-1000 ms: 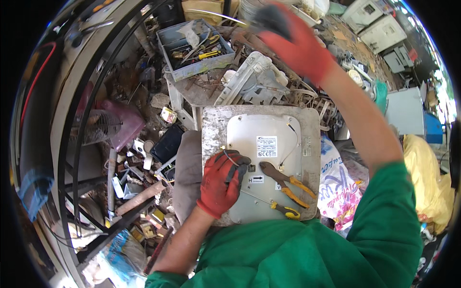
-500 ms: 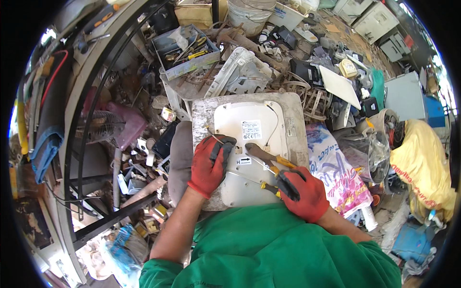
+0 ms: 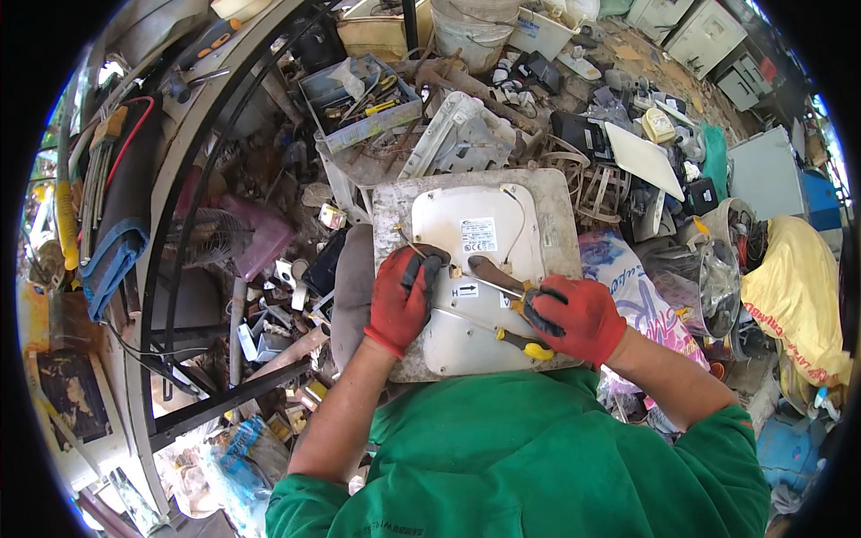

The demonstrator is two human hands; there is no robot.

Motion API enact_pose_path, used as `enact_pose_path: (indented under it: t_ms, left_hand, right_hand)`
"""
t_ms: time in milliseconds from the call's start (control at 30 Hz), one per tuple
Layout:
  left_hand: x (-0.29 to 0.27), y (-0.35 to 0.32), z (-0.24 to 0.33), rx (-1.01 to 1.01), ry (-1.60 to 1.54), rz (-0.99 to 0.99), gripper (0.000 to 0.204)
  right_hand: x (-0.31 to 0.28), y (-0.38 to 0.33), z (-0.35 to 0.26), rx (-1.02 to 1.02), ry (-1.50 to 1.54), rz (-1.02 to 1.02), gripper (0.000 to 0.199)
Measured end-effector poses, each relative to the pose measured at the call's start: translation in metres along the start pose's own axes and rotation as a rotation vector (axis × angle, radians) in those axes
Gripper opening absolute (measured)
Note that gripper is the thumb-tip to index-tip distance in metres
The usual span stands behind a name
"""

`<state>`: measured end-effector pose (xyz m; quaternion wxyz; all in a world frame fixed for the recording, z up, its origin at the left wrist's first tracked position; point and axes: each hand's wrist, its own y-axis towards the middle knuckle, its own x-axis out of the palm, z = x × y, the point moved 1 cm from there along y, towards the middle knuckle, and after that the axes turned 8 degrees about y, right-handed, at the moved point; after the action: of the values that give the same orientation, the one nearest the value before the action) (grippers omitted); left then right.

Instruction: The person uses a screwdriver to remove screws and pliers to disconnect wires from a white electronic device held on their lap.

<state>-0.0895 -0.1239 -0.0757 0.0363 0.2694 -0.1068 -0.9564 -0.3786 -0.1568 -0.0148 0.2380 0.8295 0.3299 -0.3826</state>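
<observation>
A cream-white panel (image 3: 466, 345) with rounded corners, labels and a thin cable lies on a worn grey board (image 3: 387, 202) in front of me. My left hand (image 3: 404, 291), in a red and black glove, is closed on a thin cable (image 3: 405, 237) at the panel's left side. My right hand (image 3: 574, 314), gloved alike, grips a screwdriver (image 3: 499, 288) whose shaft points left toward a small brass-coloured fitting (image 3: 456, 271). Beside that shaft lies a dark-headed tool (image 3: 487, 271), partly hidden by my right hand. Another screwdriver (image 3: 525, 344) with a yellow and black handle rests on the panel.
A grey tool tray (image 3: 372, 125) stands beyond the board, near a white bucket (image 3: 473, 36). Mixed scrap surrounds the board. On the left runs a black metal frame (image 3: 224, 399); on the right are a printed plastic bag (image 3: 637, 291) and a yellow sack (image 3: 785, 296).
My right hand has moved up the panel, bringing its screwdriver closer to the fitting and covering more of the dark-headed tool. The other screwdriver's handle is now uncovered. My left hand keeps its hold.
</observation>
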Motion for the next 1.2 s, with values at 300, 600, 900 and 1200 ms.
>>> enact_pose_path:
  t_ms: [300, 600, 900, 1200]
  left_hand:
    - [0.002, -0.004, -0.01, 0.004, 0.046, 0.03, 0.025]
    - [0.001, -0.003, -0.004, -0.023, -0.082, 0.017, 0.029]
    - [0.004, -0.012, -0.01, -0.092, -0.235, 0.05, 0.024]
    - [-0.004, -0.001, 0.002, 0.08, 0.185, -0.099, 0.042]
  right_hand:
    - [-0.005, 0.01, 0.023, 0.025, 0.016, -0.087, 0.029]
    - [-0.017, 0.026, 0.007, 0.014, -0.043, -0.135, 0.029]
    - [-0.049, 0.077, 0.004, 0.245, 0.196, -0.333, 0.041]
    - [-0.017, 0.034, 0.041, 0.523, 0.768, -0.25, 0.032]
